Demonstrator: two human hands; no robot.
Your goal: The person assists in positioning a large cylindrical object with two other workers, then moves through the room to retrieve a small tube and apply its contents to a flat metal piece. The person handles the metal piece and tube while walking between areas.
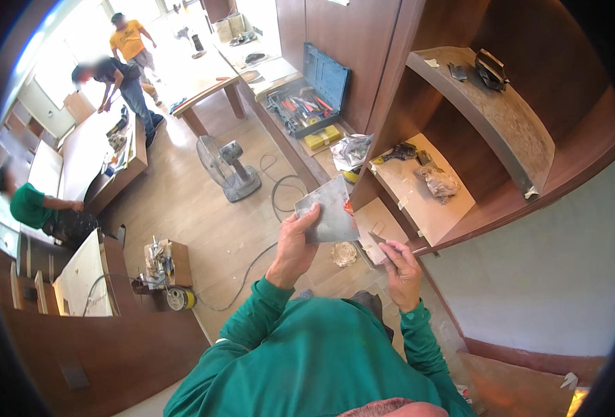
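Note:
My left hand holds up a flat grey square plate smeared with grey paste, thumb on its near edge. My right hand grips a small putty knife whose blade points toward the plate's lower right corner. Both green sleeves rise from the lower edge. The hands are in front of a curved brown wooden shelf unit beside a pale grey wall.
Shelves hold crumpled paper, a drill and small tools. An open blue toolbox, a floor fan, a cable and a box of hardware lie below. Three other people work at benches at the far left.

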